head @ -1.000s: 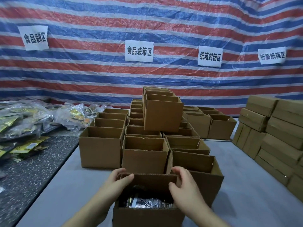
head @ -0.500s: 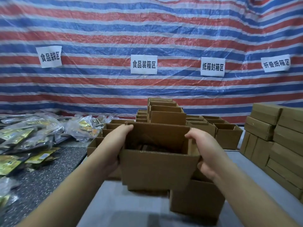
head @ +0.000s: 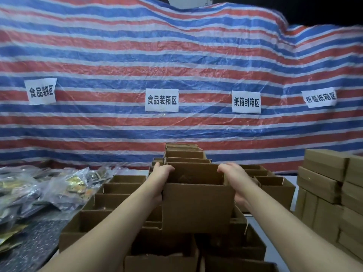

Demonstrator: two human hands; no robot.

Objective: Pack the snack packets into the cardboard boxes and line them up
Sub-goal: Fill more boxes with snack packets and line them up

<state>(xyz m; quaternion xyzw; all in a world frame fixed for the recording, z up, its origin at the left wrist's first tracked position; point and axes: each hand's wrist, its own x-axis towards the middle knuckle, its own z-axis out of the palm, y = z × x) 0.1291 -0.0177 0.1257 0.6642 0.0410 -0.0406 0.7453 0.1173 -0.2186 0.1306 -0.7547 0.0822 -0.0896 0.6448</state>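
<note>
Presently both hands, left hand (head: 161, 174) and right hand (head: 234, 176), clamp fingers over the carried box (head: 197, 205) rim (steadies it). Stacked boxes (head: 184, 154) lie at twelve o'clock, likely its destination.

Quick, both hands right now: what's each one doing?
Left hand: grips the left wall of the raised cardboard box.
Right hand: grips the same box's right wall.

A single head-worn wide-angle view is provided. It faces forward along both outstretched forearms, close above the open cardboard boxes (head: 121, 195), toward the striped tarpaulin wall (head: 176, 61).
</note>
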